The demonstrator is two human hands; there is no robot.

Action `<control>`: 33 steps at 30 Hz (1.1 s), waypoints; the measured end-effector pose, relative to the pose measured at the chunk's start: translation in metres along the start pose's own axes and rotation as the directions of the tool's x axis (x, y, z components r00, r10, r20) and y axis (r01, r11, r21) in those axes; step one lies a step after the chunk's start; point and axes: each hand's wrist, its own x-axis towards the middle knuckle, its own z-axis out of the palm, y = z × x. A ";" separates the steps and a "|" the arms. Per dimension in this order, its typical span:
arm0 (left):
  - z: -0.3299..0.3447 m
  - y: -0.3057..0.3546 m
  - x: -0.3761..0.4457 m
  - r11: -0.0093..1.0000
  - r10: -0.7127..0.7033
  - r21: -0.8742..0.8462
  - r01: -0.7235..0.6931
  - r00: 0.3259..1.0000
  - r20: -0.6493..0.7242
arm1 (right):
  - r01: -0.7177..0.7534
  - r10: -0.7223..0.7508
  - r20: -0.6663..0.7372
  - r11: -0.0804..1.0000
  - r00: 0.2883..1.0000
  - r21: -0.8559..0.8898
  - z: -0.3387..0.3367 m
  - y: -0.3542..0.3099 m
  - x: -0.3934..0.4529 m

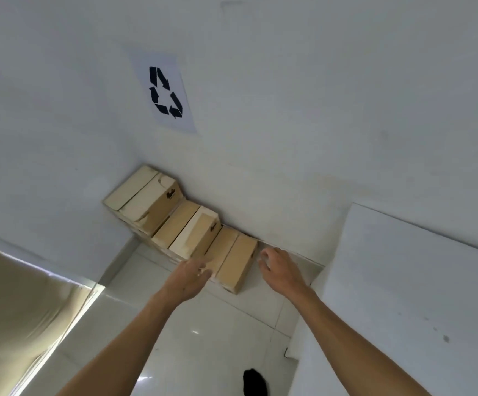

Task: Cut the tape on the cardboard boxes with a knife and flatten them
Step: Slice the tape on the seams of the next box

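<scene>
Reaching toward the nearest cardboard box (236, 264), both hands are empty: the left hand (193, 277), fingers loosely spread, is at the box's 9 o'clock edge and may be touching it; the right hand (276, 267), fingers loosely curled, hovers just beside its 3 o'clock side, apart from it. No knife in view. This box sits on the floor against the wall (289, 167), at the low end of a stepped row of boxes (175, 215) rising toward 10 o'clock, below a recycling sign (165, 91).

Judgement: plain corrugated board, matte tan, sharp-cornered, rectangular. Probably light, stiff along panels, weak at seams. Best held by opposite long sides, palms flat; the dry surface should not slip. Floor tiles (203, 338) are glossy, so the box may slide when pushed.
</scene>
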 end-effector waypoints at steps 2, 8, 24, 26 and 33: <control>-0.012 -0.021 0.029 1.000 -0.011 -0.029 0.013 0.999 0.043 | -0.065 0.065 0.021 0.998 0.998 0.007 0.014 -0.011 0.029; -0.029 -0.095 0.145 0.996 -0.032 -0.075 0.047 0.982 0.187 | -0.260 0.259 0.058 0.966 0.964 0.009 0.084 -0.018 0.126; 0.228 -0.314 0.493 0.914 -0.070 0.403 -0.047 0.960 0.269 | -0.701 0.672 0.209 0.700 0.711 0.133 0.445 0.164 0.361; 0.262 -0.332 0.524 0.819 -0.085 0.565 -0.098 0.953 0.290 | -0.729 0.703 0.196 0.652 0.684 0.208 0.474 0.193 0.388; 0.318 -0.341 0.557 0.882 -0.159 0.451 0.136 0.987 0.012 | -0.644 0.673 0.277 0.386 0.686 0.660 0.517 0.259 0.392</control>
